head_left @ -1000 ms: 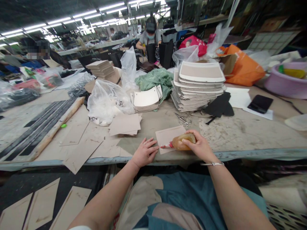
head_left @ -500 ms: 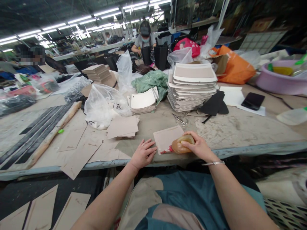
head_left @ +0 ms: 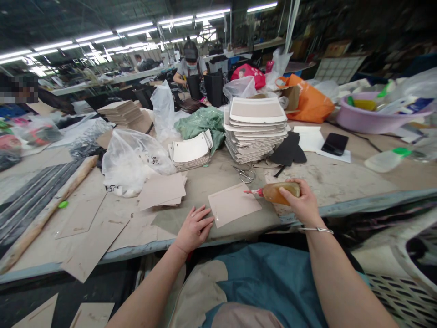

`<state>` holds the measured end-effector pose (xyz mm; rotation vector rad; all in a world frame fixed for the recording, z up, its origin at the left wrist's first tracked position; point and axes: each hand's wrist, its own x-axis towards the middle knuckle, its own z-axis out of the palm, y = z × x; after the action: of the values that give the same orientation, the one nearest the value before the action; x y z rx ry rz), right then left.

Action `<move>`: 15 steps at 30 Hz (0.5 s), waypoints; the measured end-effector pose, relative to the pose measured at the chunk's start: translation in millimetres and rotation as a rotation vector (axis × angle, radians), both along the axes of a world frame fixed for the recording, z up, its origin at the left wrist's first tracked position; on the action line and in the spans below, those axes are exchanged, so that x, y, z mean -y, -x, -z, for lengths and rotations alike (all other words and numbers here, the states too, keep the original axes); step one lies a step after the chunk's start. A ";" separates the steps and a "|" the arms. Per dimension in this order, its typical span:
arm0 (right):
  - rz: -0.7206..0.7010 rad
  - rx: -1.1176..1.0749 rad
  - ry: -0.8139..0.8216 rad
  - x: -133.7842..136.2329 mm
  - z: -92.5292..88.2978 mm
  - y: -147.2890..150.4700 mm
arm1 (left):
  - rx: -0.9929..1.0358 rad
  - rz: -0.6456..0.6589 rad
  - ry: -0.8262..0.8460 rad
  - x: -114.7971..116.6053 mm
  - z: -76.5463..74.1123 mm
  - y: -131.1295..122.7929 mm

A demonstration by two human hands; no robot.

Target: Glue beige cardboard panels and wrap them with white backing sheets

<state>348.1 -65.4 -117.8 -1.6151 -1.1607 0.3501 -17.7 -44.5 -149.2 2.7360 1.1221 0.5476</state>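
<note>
My right hand [head_left: 302, 200] is wrapped round a squeeze bottle of amber glue [head_left: 275, 193], tipped on its side with its red nozzle pointing left. Under the nozzle tip lies a beige card panel [head_left: 234, 207], with a wet streak near its left edge. Whether the nozzle touches the card, I cannot tell. My left hand [head_left: 194, 229] rests flat with fingers stretched out, its fingertips by the panel's left edge. Farther left is a small pile of similar panels [head_left: 163, 190]. A pair of scissors [head_left: 245, 174] sits just behind the panel.
Tall stacked white-edged panels [head_left: 256, 132] and a smaller stack [head_left: 191, 151] stand behind. A phone [head_left: 335, 144], a purple basin [head_left: 372, 119] and a clear bottle [head_left: 385, 160] are to the right. Plastic bags [head_left: 134, 157] and dark strips [head_left: 44, 191] lie left. A person [head_left: 190, 66] sits opposite.
The glue bottle in my right hand has moved from the panel's lower left to its upper right side. My left hand stays by the panel. The view has turned slightly right.
</note>
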 end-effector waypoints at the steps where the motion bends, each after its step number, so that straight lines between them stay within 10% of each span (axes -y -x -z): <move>1: 0.012 0.028 -0.009 -0.5 0.8 -0.7 | 0.000 0.001 -0.003 0.1 -0.5 -0.3; 15: -0.135 0.212 0.046 28.2 -12.4 -35.5 | -0.001 -0.008 -0.013 0.8 -2.4 -1.5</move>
<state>383.6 -93.5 -105.4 -1.6477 -1.4370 0.2990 -16.2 -45.3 -146.8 2.7444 1.1347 0.5562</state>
